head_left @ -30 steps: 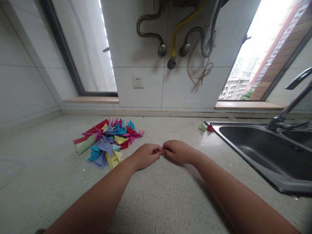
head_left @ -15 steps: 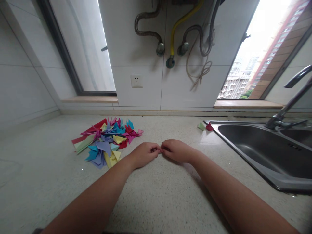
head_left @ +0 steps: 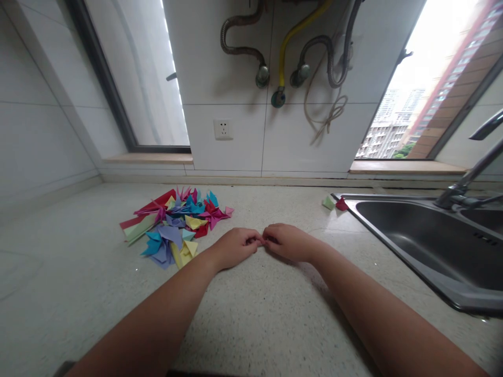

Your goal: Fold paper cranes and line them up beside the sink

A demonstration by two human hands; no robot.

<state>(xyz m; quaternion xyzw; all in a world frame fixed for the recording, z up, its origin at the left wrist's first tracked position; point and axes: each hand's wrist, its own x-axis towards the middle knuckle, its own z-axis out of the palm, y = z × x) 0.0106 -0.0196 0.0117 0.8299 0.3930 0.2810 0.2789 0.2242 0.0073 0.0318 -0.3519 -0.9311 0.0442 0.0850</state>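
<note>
Into the countertop (head_left: 255, 319) a sink (head_left: 412, 235) is set; a paper pile (head_left: 168, 235) is placed leftward, perhaps leaving room; left hand (head_left: 238, 246) and right hand (head_left: 288, 243) are brought together, apparently for precision, whether anything is gripped cannot be told; a green scrap (head_left: 328, 203) and red scrap (head_left: 341, 204) are set sinkside

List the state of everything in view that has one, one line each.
Left hand, fingers curled, tips close to the right hand's
Right hand, fingers curled; anything pinched is hard to make out
Paper pile, folded pieces, heaped
Green paper, folded
Red paper, folded
Socket, nothing plugged in
Yellow hose, bent
Cord, looped
</note>
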